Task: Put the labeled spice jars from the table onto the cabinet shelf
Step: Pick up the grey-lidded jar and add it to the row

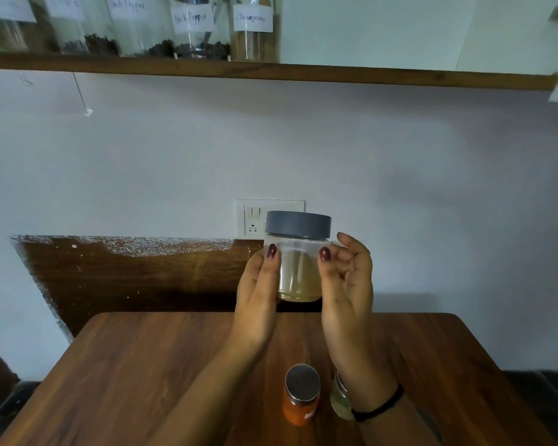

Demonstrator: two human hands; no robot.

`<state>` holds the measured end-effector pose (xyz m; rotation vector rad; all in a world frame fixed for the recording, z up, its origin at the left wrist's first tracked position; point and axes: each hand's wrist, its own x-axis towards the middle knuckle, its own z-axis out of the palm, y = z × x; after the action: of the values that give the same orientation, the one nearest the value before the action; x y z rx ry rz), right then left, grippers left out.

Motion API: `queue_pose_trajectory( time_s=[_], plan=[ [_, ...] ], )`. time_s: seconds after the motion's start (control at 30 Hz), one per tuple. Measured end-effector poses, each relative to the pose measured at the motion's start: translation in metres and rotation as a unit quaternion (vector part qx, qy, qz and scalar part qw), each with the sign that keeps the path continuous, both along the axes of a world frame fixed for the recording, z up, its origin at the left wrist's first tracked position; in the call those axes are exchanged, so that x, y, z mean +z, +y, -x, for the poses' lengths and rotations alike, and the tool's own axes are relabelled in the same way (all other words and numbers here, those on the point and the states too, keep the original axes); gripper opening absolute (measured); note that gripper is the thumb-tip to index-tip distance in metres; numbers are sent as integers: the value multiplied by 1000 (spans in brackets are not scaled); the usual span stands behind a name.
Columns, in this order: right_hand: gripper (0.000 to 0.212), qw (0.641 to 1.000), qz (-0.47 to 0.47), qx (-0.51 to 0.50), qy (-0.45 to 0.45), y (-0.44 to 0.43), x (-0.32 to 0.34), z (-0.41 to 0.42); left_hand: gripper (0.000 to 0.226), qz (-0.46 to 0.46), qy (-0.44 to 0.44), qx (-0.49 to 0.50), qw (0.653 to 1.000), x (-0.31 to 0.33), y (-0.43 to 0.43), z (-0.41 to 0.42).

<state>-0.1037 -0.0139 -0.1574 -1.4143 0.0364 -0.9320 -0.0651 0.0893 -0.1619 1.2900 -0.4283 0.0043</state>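
I hold a clear jar with a grey lid point(298, 252) and pale yellow powder upright in the air above the far edge of the wooden table point(142, 365). My left hand point(256, 294) grips its left side, thumb on the front. My right hand point(347, 284) holds its right side with the thumb on the front and the fingers loosely curled behind. On the table near me stand an orange-filled jar with a metal lid point(302, 394) and a pale green jar point(340, 399), half hidden by my right wrist. The wooden shelf point(368, 77) runs overhead.
On the shelf's left half stand several labelled jars, among them Black Pepper point(194, 27) and Cinnamon point(253, 27); to the right of Cinnamon the shelf board is bare. A wall socket point(253, 220) sits behind the held jar. A dark wooden panel point(126, 275) backs the table.
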Motion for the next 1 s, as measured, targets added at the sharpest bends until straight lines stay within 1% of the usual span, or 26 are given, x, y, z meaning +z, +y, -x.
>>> queue_pose_trajectory(
  time_s=[0.07,0.1,0.17,0.3,0.43,0.5,0.57,0.63,0.73,0.8,0.9,0.93,1.0],
  plan=[
    [72,1000,17,12,-2,5,1,1,39,-4,-20,14,1000,1,-2,4],
    [76,1000,23,14,-7,6,1,1,36,-10,-34,24,999,2,-3,6],
    [74,999,33,12,-14,8,2,1,32,-27,-57,48,997,2,-6,10],
    [73,999,32,9,-5,6,1,-1,35,-42,-78,61,994,0,-6,16],
    [68,999,-21,39,-21,4,5,2,37,-41,-75,49,995,3,1,15],
    [65,997,-41,61,-28,3,7,3,42,-26,-52,32,998,5,5,10],
    [68,995,-60,79,-30,5,9,3,57,2,17,-23,1000,7,10,3],
    [74,991,-81,98,-32,8,9,4,69,23,75,-79,994,13,14,-1],
    [83,985,-111,126,-29,12,9,4,67,24,89,-138,986,17,14,-3],
    [80,984,-115,133,-28,10,8,3,65,46,100,-157,981,19,10,0],
    [58,987,-96,127,-28,6,1,-1,65,73,100,-152,981,16,3,4],
    [54,990,-81,112,-28,5,0,-2,64,79,96,-146,981,16,2,5],
    [57,997,-35,68,-29,4,-1,-2,63,84,83,-130,984,17,2,8]
  ],
)
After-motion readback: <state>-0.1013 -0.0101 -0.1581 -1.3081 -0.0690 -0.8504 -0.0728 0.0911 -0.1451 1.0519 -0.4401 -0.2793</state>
